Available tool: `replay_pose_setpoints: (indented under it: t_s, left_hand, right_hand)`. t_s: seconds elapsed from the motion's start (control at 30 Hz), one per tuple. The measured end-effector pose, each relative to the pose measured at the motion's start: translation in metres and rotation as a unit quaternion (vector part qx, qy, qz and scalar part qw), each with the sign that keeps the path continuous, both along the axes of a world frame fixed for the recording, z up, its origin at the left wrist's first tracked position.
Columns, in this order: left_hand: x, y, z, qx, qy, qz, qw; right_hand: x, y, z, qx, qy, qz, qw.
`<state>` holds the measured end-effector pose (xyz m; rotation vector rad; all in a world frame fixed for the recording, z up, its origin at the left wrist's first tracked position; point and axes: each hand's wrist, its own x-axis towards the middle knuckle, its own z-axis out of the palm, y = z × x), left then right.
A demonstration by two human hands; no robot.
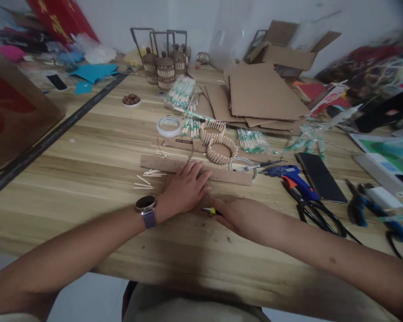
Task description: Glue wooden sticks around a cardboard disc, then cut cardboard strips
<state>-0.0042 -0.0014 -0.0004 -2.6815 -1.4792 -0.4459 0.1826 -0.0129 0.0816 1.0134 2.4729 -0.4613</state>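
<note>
My left hand (186,185), with a watch (146,210) on its wrist, lies flat with its fingers stretched out. Its fingertips reach the long brown cardboard strip (228,175), and a darker brown piece under the palm is mostly hidden. Close on its right, my right hand (238,214) is closed around a utility knife (213,211) with a yellow-and-black body; a thin blade points left toward my left palm. Small dark scraps lie on the wood below. Short pale sticks (143,181) lie loose to the left of the strip.
Beyond the strip are two stick-ringed cardboard circles (221,150) and a tape roll (168,126). A blue glue gun (290,174), black scissors (317,214) and a black phone (320,177) lie right. Cardboard sheets (265,91) and small lantern-like models (165,69) stand behind.
</note>
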Motion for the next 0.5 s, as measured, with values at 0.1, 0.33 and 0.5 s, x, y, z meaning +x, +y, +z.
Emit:
replay_pose_setpoints:
  t_s: [0.1,0.33,0.5]
  left_hand:
    - [0.0007,-0.0002,0.0010,-0.007,0.006,0.003,1.000]
    - [0.0017,-0.0002,0.0024,-0.023,-0.001,0.008,1.000]
    - [0.0012,-0.0008,0.0012,-0.012,-0.007,0.005,1.000]
  right_hand:
    - [-0.0033,0.0016,0.0008,-0.004,-0.010,0.005,1.000]
    - [-0.0075,0.0030,-0.0020,0.003,-0.017,0.021,1.000]
    - [-0.0078,0.0032,-0.0071,0.021,-0.014,0.038,0.999]
